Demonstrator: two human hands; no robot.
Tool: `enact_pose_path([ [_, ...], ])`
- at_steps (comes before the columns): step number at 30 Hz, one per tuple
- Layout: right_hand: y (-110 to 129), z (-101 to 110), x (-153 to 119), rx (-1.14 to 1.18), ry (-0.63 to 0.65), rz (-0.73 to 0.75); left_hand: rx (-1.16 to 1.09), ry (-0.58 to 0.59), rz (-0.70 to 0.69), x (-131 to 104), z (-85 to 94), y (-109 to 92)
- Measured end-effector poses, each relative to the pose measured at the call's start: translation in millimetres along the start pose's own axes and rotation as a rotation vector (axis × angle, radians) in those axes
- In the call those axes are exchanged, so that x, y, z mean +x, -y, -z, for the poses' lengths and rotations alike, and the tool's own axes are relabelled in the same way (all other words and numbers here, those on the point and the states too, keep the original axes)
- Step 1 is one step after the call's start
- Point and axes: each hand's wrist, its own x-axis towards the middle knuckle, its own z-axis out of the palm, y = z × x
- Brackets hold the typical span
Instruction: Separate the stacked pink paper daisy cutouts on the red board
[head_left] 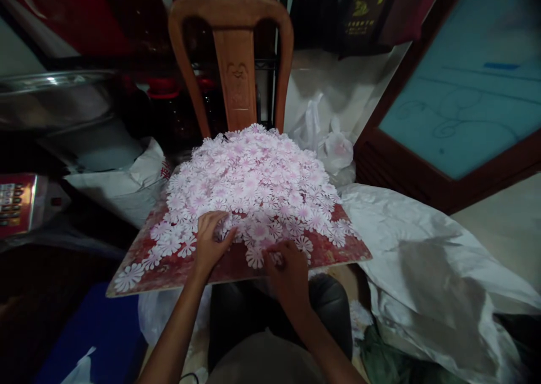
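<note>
A large heap of white petal-shaped flowers (pixel 253 181) with pale pink centres, thin and flat like cut-outs, covers most of a red board (pixel 169 274). At the heap's near left edge, my left hand (pixel 210 237) rests with fingers curved and its thumb apart from them, touching flowers. My right hand (pixel 289 268) is closed at the near edge of the pile, with white petals showing between thumb and fingers. Right beside its thumb lies one flower (pixel 254 257). A single flower (pixel 129 277) sits on the board's near left corner.
Behind the heap rises a carved wooden chair back (pixel 234 57). White sacking (pixel 406 226) spreads at the right, near tied plastic bags (pixel 336 147). To the left are a white sack (pixel 139 173), a metal basin (pixel 51 97) and a blue box (pixel 93 339). A framed blue-green panel (pixel 469 85) stands right.
</note>
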Motion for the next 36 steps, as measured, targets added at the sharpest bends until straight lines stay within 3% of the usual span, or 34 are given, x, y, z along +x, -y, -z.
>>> enact_pose_path([
  [4, -0.4, -3.0, 40.5, 0.112, 0.037, 0.003, -0.287, -0.115, 0.288, -2.4, -4.8, -6.4],
  [8, -5.9, -19.1, 70.2, 0.308, 0.113, -0.028, -0.747, -0.07, 0.629, 4.5, -17.2, -25.7],
  [12, -1.8, -31.3, 78.7, 0.466, 0.109, -0.071, -1.226, -0.04, 0.877, 16.4, -29.3, -49.0],
  [16, 1.9, -40.4, 72.9, 0.443, 0.086, -0.079, -1.524, 0.032, 0.962, 14.5, -38.0, -54.9],
  [19, -4.7, -49.5, 67.0, 0.414, 0.087, -0.047, -1.761, 0.09, 1.069, 4.0, -42.0, -45.9],
  [22, -15.5, -58.0, 62.6, 0.386, 0.149, -0.027, -1.927, 0.076, 1.089, -4.9, -42.5, -35.7],
  [28, -25.5, -61.9, 60.2, 0.349, 0.307, 0.071, -1.974, -0.034, 1.096, -7.8, -38.0, -35.4],
  [36, -26.5, -63.7, 60.5, 0.267, 0.324, 0.107, -1.987, -0.01, 1.058, -11.8, -36.4, -34.5],
])
